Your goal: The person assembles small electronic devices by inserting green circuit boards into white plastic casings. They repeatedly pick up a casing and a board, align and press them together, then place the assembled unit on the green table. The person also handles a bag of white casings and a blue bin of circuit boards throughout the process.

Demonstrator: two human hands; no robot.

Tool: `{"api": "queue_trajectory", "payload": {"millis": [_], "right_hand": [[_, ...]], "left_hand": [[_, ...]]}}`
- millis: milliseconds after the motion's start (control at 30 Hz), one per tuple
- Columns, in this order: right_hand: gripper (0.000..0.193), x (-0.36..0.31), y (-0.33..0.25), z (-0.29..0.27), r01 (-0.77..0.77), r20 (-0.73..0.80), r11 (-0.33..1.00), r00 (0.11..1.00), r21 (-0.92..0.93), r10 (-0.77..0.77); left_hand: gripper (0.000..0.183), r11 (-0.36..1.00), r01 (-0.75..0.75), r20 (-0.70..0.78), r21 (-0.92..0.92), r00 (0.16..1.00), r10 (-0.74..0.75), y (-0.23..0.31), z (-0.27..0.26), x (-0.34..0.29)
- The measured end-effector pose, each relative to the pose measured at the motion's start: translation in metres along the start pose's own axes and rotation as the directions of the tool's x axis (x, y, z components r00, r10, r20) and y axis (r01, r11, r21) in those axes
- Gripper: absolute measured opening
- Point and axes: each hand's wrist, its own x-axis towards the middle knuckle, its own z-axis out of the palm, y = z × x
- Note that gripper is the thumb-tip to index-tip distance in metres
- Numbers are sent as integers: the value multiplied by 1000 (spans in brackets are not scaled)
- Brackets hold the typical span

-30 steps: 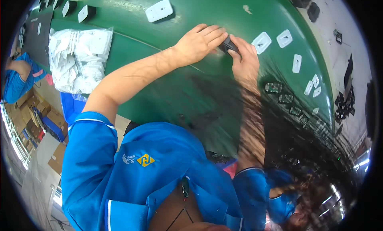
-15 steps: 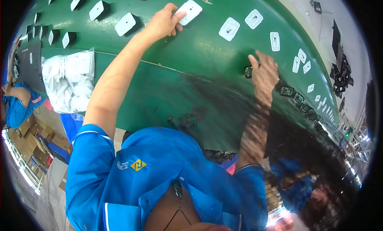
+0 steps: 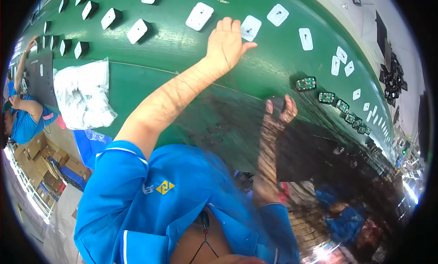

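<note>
My left hand [image 3: 226, 46] reaches over the green work surface [image 3: 255, 72], its fingers stretched and thumb apart, at the left edge of a white plastic cover [image 3: 251, 28]. Whether the fingertips touch that cover I cannot tell. My right hand [image 3: 281, 112], nearer to me, has thumb and fingers around a dark housing [image 3: 275, 102]; its inside is not visible. Beyond it sits a black housing with a green circuit board [image 3: 306, 83], first of a row running to the right. Another white cover [image 3: 199, 16] lies left of my left hand, on what I cannot tell.
White-topped black units [image 3: 139, 31] stand at the far left. A clear bag of white parts [image 3: 84, 93] lies at left. More white covers [image 3: 305, 39] are spread rightward. Dark hair strands blur the lower right. A co-worker in blue [image 3: 27, 115] is at the left.
My left hand has let go of a white cover, which now lies at the far side, and moved right to another. My right hand has drawn nearer to me with a dark housing.
</note>
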Motion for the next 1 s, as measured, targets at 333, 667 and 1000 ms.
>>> {"api": "queue_trajectory", "payload": {"millis": [333, 667, 1000], "right_hand": [[55, -59, 47, -33, -184, 418, 975, 881, -125, 220], [53, 11, -18, -26, -454, 238, 865, 883, 215, 405], [46, 84, -46, 32, 122, 267, 991, 958, -54, -104]], "left_hand": [[50, 937, -344, 141, 68, 933, 332, -5, 19, 30], [46, 786, -616, 482, 45, 703, 523, -3, 0, 21], [53, 851, -189, 136, -489, 948, 289, -22, -2, 2]]}}
